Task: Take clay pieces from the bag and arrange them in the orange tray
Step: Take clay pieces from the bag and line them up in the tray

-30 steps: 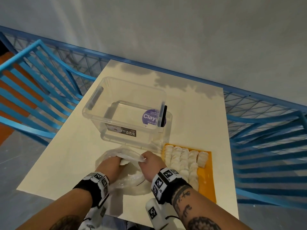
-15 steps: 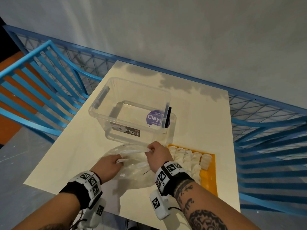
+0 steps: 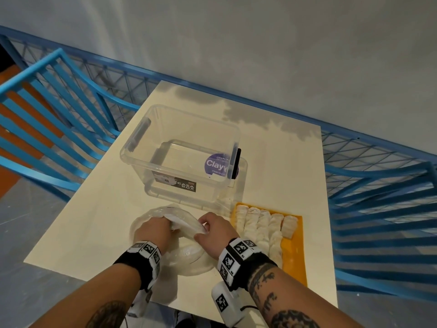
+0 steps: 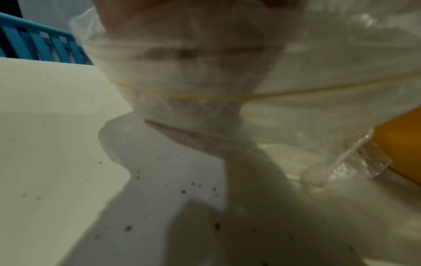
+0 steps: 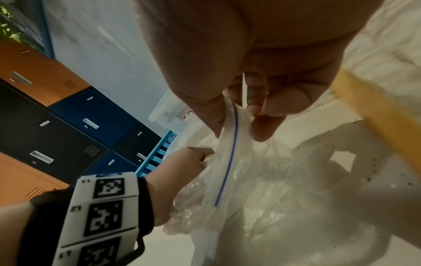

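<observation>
A clear plastic zip bag (image 3: 189,254) lies crumpled on the table's near side. My right hand (image 3: 212,229) pinches its rim by the blue zip line (image 5: 234,136) between thumb and fingers (image 5: 271,108). My left hand (image 3: 153,229) is at the bag's mouth with its fingers under the plastic. In the left wrist view they show only blurred through the bag (image 4: 318,63), so what they hold is hidden. To the right, the orange tray (image 3: 294,252) holds several white clay pieces (image 3: 260,226) in rows, with bare room along its right side.
An empty clear storage box (image 3: 142,159) with a purple label stands just behind the bag and tray. Blue chairs flank the cream table (image 3: 279,166) on the left (image 3: 47,114) and right (image 3: 378,197). A grey wall lies beyond.
My left hand has moved up and right toward the right hand, and its fingers have slipped under the bag's rim. The right hand keeps its pinch on the rim.
</observation>
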